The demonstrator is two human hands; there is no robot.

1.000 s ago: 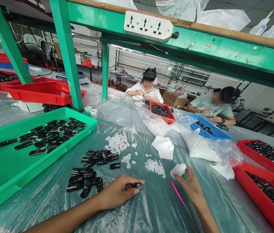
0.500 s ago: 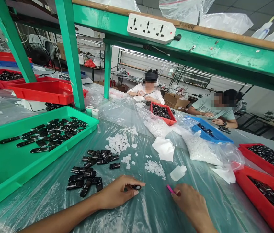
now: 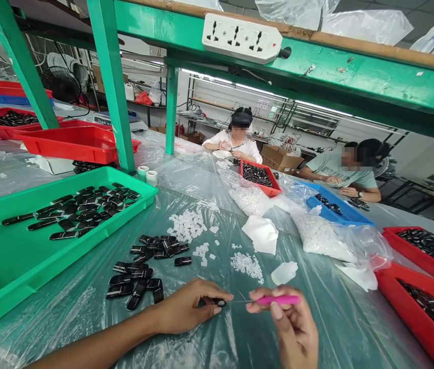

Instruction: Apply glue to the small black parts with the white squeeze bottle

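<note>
Turned since the earlier frame: pink pick point(image 3: 278, 300), its thin shaft now directed at the black piece point(image 3: 220, 303); contact cannot be told. The pick is pinched by the right hand point(image 3: 297, 328), the black piece by the narrowed left hand point(image 3: 186, 310), both toward the near edge of the worktop point(image 3: 209, 353). Shaft and ringed end are judged best held steady and in line. Counted: one pick, one bottle point(image 3: 284, 273), two rolls point(image 3: 151, 178), one green tray point(image 3: 9, 271); heaped black clips point(image 3: 138, 294) overlap, number not obtained.

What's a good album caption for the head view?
Left hand holding a black part, right hand holding a pink-handled tool pointed toward it.
</note>
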